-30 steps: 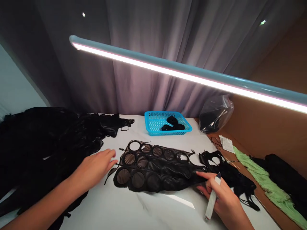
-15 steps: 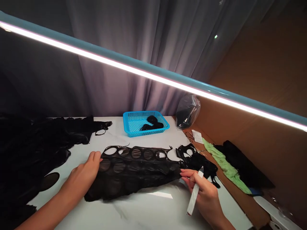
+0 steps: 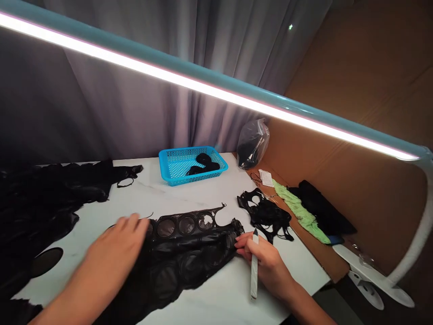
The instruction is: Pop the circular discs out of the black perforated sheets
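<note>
Left hand [image 3: 115, 246], loosely curled over the black sheet [image 3: 194, 259], its grip indiscernible; right hand [image 3: 265, 256], closed, clasping a white pen-like tool [image 3: 254, 276] and pinching the sheet's end

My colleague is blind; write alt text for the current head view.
A right hand, holding a slim white dark-tipped tool, touches sheer black ring-patterned fabric on a white table, the left hand over it. Behind lies a blue perforated plastic basket.
</note>
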`<state>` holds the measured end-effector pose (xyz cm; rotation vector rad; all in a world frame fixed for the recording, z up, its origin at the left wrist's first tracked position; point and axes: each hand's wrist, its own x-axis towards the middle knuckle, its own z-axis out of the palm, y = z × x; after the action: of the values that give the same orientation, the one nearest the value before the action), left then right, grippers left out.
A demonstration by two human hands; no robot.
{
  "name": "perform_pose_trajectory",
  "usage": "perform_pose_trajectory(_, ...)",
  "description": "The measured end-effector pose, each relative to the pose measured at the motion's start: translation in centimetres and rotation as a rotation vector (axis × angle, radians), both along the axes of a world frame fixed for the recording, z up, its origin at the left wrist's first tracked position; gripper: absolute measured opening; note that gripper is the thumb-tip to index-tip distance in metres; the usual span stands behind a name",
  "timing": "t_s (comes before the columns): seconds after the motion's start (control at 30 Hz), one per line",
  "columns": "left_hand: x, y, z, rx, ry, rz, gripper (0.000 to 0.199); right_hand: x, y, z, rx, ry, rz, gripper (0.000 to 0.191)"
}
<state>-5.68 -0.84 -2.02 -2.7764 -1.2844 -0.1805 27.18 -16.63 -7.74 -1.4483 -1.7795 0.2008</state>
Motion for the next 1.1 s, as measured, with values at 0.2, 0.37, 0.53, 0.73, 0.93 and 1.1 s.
perform_pose_trajectory(0.2,13.7,2.1,-0.4,-0.126,-0.092,-0.404,0.012,-0.6,0.8,0.6,0.032,-0.021,-0.009,0.018)
perform_pose_trajectory(0.37,16.2,2.5,-2.3,-0.163,-0.127,-0.536,0.015,0.3,-0.3,1.2,0.007,-0.012,-0.027,0.019)
perform_pose_trajectory(0.53,15.2,5.1,-2.1,-0.184,-0.145,-0.494,0.013,1.0,-1.9,0.9,-0.058,0.026,-0.039,0.019)
perform_pose_trajectory(0.73,16.2,6.8,-0.8,-0.076,-0.145,-0.391,0.018,0.7,-1.7,-0.5,-0.104,0.059,-0.056,0.022)
perform_pose_trajectory(0.93,10.4,3.5,-0.4,0.0,-0.141,-0.259,0.024,1.4,-2.4,-0.1,-0.219,0.187,-0.06,0.027)
perform_pose_trajectory(1.1,0.4,3.9,-0.9,0.132,0.122,0.179,0.034,2.1,-2.3,0.9,-0.302,0.364,-0.083,0.032)
